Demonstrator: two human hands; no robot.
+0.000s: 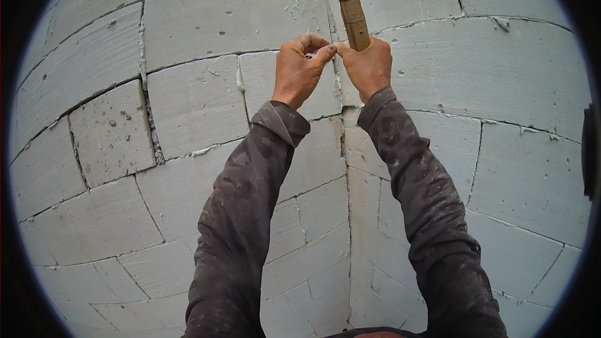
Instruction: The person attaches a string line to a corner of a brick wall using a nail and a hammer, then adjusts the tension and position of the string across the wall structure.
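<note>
My right hand [368,66] is wrapped round the wooden handle of a claw hammer [355,22]. The hammer stands upright, its worn metal head at the top, the striking face to the left and the claw to the right. Close beside it, my left hand [299,69] is closed in a pinch, thumb against curled fingers. What lies in that pinch, if anything, is too small and hidden to name. The fingertips of my left hand meet the thumb side of my right hand. Both hands are raised in front of the wall corner.
Two walls of pale grey blocks [200,100] meet in a vertical corner joint [348,225] below my hands. Mortar bulges from several joints. One rougher, pitted block [113,134] sits at the left, with a wide gap on its right side. A dark object [589,150] shows at the right rim.
</note>
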